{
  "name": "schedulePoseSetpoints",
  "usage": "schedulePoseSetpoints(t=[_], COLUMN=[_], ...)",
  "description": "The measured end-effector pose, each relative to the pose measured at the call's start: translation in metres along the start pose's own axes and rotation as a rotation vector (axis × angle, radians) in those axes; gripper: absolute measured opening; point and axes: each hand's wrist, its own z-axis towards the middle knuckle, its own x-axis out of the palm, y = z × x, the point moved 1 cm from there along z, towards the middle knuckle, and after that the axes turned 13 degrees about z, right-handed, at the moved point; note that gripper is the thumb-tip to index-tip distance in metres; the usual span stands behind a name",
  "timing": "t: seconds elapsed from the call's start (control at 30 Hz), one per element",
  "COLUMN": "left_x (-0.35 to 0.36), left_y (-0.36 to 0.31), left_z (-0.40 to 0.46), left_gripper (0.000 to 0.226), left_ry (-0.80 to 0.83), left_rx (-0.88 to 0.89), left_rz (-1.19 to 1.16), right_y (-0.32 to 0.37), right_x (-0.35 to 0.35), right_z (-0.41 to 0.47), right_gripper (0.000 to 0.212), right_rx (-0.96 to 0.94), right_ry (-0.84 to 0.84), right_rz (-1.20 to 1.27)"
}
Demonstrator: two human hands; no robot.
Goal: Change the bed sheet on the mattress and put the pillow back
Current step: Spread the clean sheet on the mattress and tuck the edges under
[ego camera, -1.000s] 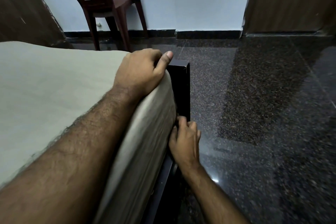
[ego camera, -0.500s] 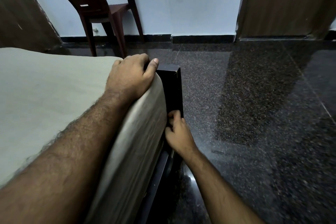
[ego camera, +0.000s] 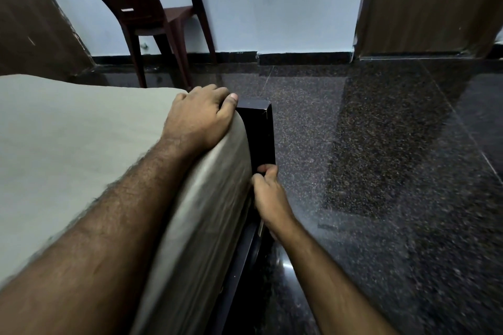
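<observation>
A beige sheet [ego camera: 81, 144] covers the mattress, which fills the left of the head view. My left hand [ego camera: 200, 117] grips the mattress's far corner, fingers curled over the sheeted edge next to the dark bed frame post [ego camera: 258, 133]. Lower down, my right hand [ego camera: 268, 193] is pushed into the gap between the mattress side and the frame, fingers curled there; what it holds is hidden. No pillow is in view.
A dark brown plastic chair [ego camera: 152, 13] stands against the white wall behind the bed. Polished black granite floor [ego camera: 381, 171] spreads to the right. Wooden door panels [ego camera: 430, 3] stand at the far right and far left.
My right hand has moved a little up along the gap toward the frame post. My left hand keeps its hold on the corner. The camera has tilted slightly.
</observation>
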Motion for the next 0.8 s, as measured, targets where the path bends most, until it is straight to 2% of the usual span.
schedulePoseSetpoints(t=[0.1, 0.2, 0.27, 0.3, 0.4, 0.47, 0.57, 0.67, 0.73, 0.8], left_x=[-0.012, -0.023, -0.021, -0.017, -0.004, 0.002, 0.006, 0.01, 0.012, 0.006], left_y=[-0.001, 0.01, 0.012, 0.012, 0.009, 0.012, 0.018, 0.018, 0.022, 0.022], left_z=[-0.001, 0.0, 0.001, 0.002, 0.001, 0.004, 0.009, 0.01, 0.008, 0.003], left_gripper=[0.043, 0.048, 0.047, 0.044, 0.036, 0.036, 0.04, 0.031, 0.018, 0.022], left_ry=[0.042, 0.044, 0.034, 0.023, -0.007, -0.01, -0.011, -0.079, -0.121, -0.202], left_rx=[0.052, 0.049, 0.024, 0.008, 0.019, 0.006, -0.091, -0.093, -0.097, -0.145], left_rz=[0.003, -0.043, -0.124, -0.154, -0.139, -0.134, -0.151, -0.186, -0.361, -0.527], right_y=[-0.011, -0.011, -0.008, -0.006, -0.002, 0.005, 0.013, 0.039, 0.065, 0.089], right_x=[0.007, 0.017, 0.018, 0.015, -0.001, -0.008, -0.011, -0.007, -0.003, -0.002], right_z=[-0.008, -0.011, -0.007, -0.005, -0.006, -0.006, -0.002, -0.003, -0.005, -0.01], right_gripper=[0.018, 0.011, 0.012, 0.016, 0.022, 0.016, 0.012, 0.006, 0.004, 0.012], right_rx=[0.035, 0.044, 0.071, 0.051, -0.206, -0.35, -0.367, -0.561, -0.658, -0.704], right_ry=[-0.009, 0.014, 0.014, 0.01, -0.055, -0.155, -0.195, -0.242, -0.263, -0.28], right_rz=[0.146, 0.143, 0.143, 0.055, -0.446, -0.552, -0.443, -0.31, -0.244, -0.301])
